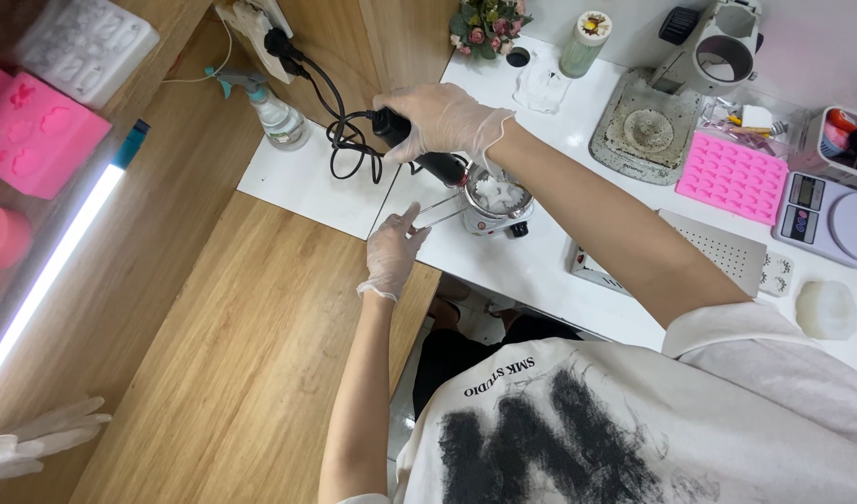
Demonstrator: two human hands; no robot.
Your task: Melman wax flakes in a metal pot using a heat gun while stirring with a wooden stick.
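Presently, item one: my right hand (pixel 442 117), gloved in thin clear plastic, its grip wrapped tight around the black handle of a heat tool (pixel 419 149), which slants down and away from the grip toward a small metal pot (pixel 497 198). The tool's nozzle end sits at the pot's near rim; whether it touches I cannot tell

Item two: the pot, just below and beyond my right grip, stands on the white worktop (pixel 540 261) and holds white chunks (pixel 498 193)

Item three: my left hand (pixel 394 252), also gloved, its grip pinching the end of the pot's thin metal handle (pixel 438 213) between thumb and fingers, the handle running from this grip to the pot's side

Item four: the tool's black cord (pixel 349 140), coiled loosely just beside my right grip and leading up to a plug in a wall socket (pixel 260 23)

Item five: a spray bottle (pixel 274 112) with a teal trigger, lying on a white sheet past the cord

Item six: a pink silicone mould (pixel 732 175), well beyond my right forearm, with a kitchen scale (pixel 825 219) beside it and a worn metal tray (pixel 643 131) behind

Item seven: a white lump (pixel 825 310) near the worktop's edge, far from either grip

Item eight: a spare glove (pixel 36 439) on the wooden worktop (pixel 232 355), well apart from my left grip
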